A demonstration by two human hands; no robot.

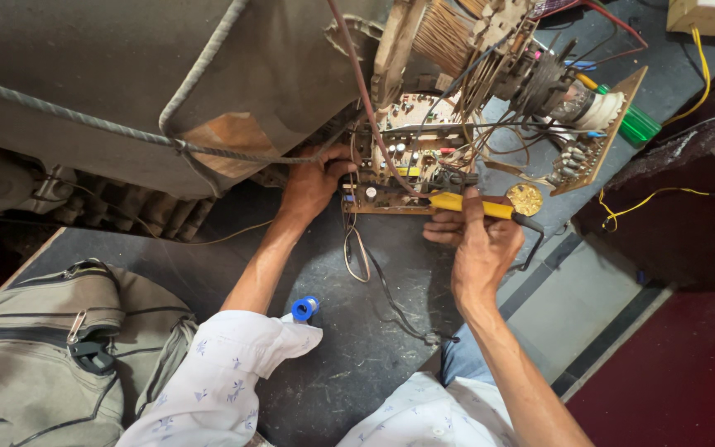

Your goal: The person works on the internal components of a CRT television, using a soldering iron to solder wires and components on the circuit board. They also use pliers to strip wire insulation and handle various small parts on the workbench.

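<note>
while left hand (312, 184) half hidden, iron tip (436, 199) obscured

soldering iron (477, 206): yellow handle with dark rear end and black cord, lay nearly level, tip toward board, gripped by right hand (480, 248) | circuit board (403, 165): brown, crowded with small parts (wires trailing off it), tilted on dark floor, left edge held by left hand (312, 184)

Right hand (477, 244) gripping yellow soldering iron (473, 204), left hand (312, 184) steadying circuit board (403, 157) (wires everywhere)
</note>
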